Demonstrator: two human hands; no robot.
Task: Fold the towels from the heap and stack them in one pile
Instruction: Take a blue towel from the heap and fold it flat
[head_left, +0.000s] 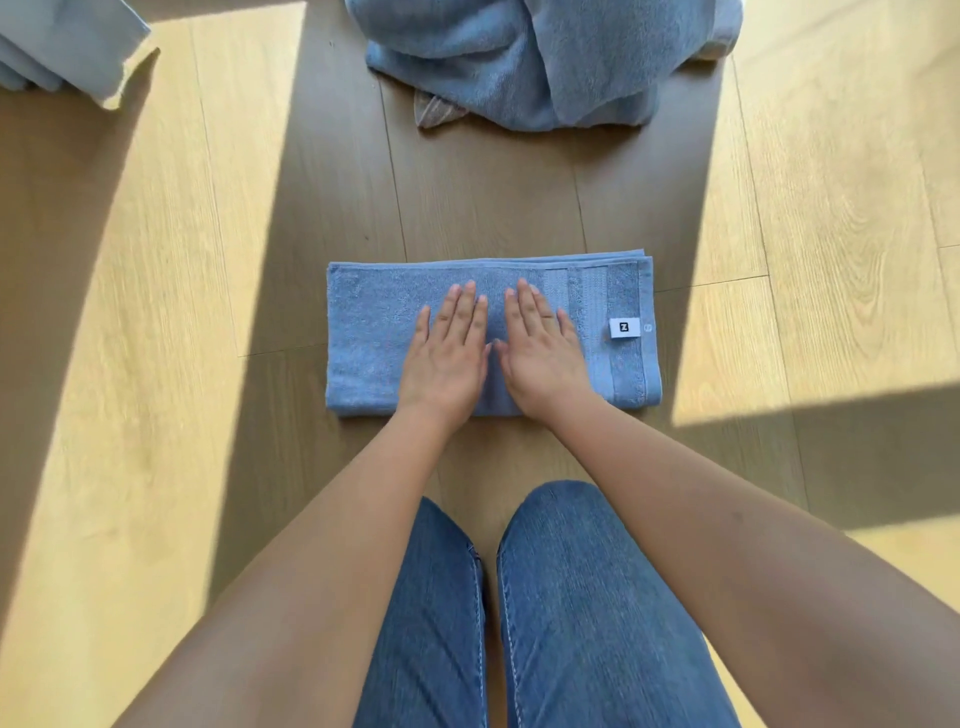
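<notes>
Wooden floor (156, 312). At its far edge, heap of blue towels (519, 57). Mid-floor, folded blue towel (363, 338), flat. In the far left corner, pale stack (62, 47). Side by side, left hand (447, 358) and right hand (540, 353), fingers straight, pressing on that towel. Near its right end, white label (624, 327).

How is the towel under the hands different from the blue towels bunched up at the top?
The folded towel is a neat flat rectangle; the heap is crumpled and lumpy. The left hand and right hand press flat on the folded towel; nothing touches the heap. The folded towel shows a white tag; the heap shows none. Both are blue and lie on the wooden floor.
</notes>
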